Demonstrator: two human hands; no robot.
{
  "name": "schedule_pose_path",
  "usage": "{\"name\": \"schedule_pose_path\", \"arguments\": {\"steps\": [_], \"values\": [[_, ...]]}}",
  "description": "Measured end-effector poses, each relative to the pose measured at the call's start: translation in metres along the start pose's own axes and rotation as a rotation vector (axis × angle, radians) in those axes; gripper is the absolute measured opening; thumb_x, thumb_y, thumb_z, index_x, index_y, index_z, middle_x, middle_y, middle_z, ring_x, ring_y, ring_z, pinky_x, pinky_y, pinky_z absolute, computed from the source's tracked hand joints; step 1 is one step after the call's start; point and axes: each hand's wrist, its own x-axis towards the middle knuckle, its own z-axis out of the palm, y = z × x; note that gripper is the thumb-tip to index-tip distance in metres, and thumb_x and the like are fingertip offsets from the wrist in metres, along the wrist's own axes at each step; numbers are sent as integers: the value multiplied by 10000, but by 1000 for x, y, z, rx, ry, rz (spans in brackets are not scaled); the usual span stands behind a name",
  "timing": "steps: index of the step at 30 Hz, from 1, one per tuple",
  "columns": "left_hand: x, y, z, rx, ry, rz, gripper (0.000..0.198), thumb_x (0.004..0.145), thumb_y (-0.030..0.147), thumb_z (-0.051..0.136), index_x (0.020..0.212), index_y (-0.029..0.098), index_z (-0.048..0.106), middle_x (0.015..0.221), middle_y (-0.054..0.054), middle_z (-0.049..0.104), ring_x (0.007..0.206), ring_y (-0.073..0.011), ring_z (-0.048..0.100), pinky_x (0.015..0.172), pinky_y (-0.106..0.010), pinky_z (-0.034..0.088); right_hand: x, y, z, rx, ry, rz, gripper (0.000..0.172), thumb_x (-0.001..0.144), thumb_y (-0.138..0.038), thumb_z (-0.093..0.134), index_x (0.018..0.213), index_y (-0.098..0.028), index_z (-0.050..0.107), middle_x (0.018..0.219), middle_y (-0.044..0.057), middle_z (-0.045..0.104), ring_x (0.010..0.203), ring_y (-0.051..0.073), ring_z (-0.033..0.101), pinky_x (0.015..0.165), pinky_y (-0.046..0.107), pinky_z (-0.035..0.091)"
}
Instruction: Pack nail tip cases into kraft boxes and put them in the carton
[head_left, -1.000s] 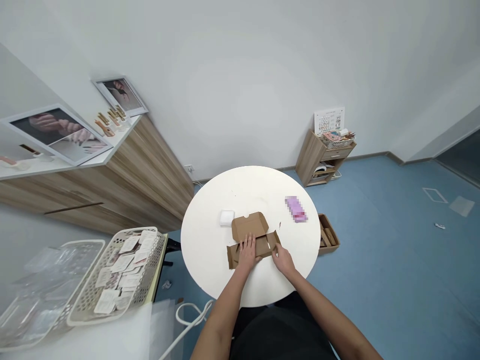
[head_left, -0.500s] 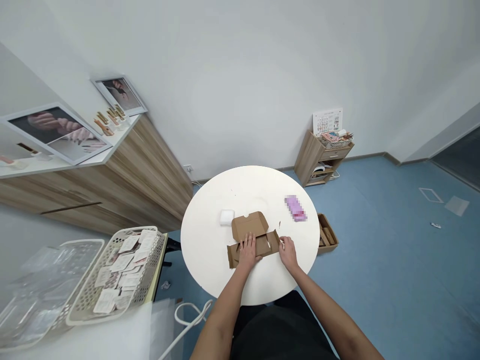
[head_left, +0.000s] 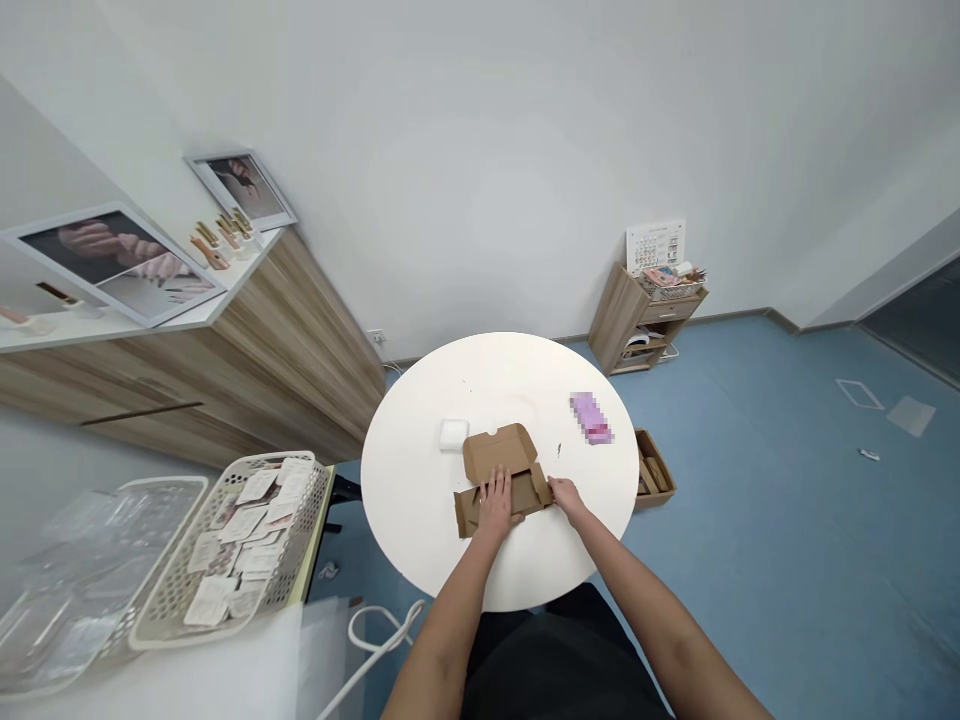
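Observation:
A brown cardboard box [head_left: 499, 452], its lid laid back, sits partly folded on the round white table [head_left: 420, 520]. My left hand [head_left: 496, 508] presses flat on the box's lower panel, fingers stretched out. At the box's right end, my right hand [head_left: 566, 495] grips the side flap, which stands folded up; the fingertips are partly hidden behind it. Just beyond the box's left corner is a small white square item [head_left: 454, 434]. A blurred-out purple object [head_left: 591, 417] rests to the right on the table.
Left of the table, perforated baskets [head_left: 232, 540] hold many small packets and clear plastic pieces. Below the table's right edge, a brown carton [head_left: 654, 468] stands on the floor. A white cable [head_left: 375, 640] loops near my left arm. A small wooden cabinet [head_left: 637, 320] stands against the wall.
My right hand has moved slightly left, folding the box's right side flap up and inward. The left hand stays in place on the panel.

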Motion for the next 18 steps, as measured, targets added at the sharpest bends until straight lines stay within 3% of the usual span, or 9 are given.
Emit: {"name": "schedule_pose_path", "arguments": {"steps": [4,7,13,18], "values": [[-1,1,-1,-10,-1,-8,1142,660,397,774,1538,167,81,1605,-168,113,1481,-326,86,1185,-532,145,-2,-11,8,-20,-72,14,239,847,-361,529,864,-177,680,898,59,725,816,179,663,655,231,429],[-3,2,1,-15,8,-1,1206,620,417,797,1539,155,60,1604,-178,98,1479,-340,75,1184,-546,138,-4,-20,11,-127,-94,25,262,804,-386,619,943,-170,672,1006,84,717,921,204,663,688,242,431],[-6,2,10,-45,29,1,1304,590,443,805,1536,143,-40,1605,-189,77,1478,-354,25,1187,-561,118,-7,-32,9,-317,-105,51,296,832,-415,607,996,-173,651,1093,112,693,988,245,660,704,287,450],[-4,3,11,-43,61,-20,1325,583,471,790,1530,142,-77,1604,-199,48,1474,-368,17,1178,-580,104,-9,-34,7,-412,-112,34,209,862,-291,563,1020,-178,639,1074,124,695,976,254,670,705,302,458]]}}
